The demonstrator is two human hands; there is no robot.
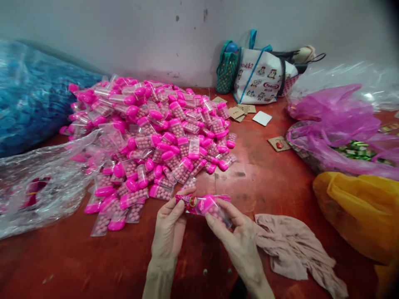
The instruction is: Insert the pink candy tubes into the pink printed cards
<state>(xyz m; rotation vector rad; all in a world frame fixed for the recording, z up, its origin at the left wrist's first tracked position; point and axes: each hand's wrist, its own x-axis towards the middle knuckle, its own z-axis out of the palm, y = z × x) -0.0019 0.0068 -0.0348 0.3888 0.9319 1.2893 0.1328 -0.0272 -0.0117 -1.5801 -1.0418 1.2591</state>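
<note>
Between my hands is a dark pink printed label strip [190, 202], with its left end pinched by the thumb and fingers of my left hand [170, 224]. My right hand [235, 230] grips a small clear candy box [215, 207] that has a bright pink cap and pink balls inside. The box lies slanted in front of the strip, cap toward the left. Part of the strip shows behind my right fingers, and the rest of it is hidden. Just beyond my hands spreads a big heap of similar pink-capped candy boxes [174, 141].
Clear plastic film [50, 182] and a large blue-filled bag [34, 95] lie at the left. On the red tabletop [246, 182] are a beige cloth [289, 241], a yellow bag [352, 211] and a purple bag [339, 108]. Cardboard pieces [238, 113] and a white tote [258, 77] sit near the wall.
</note>
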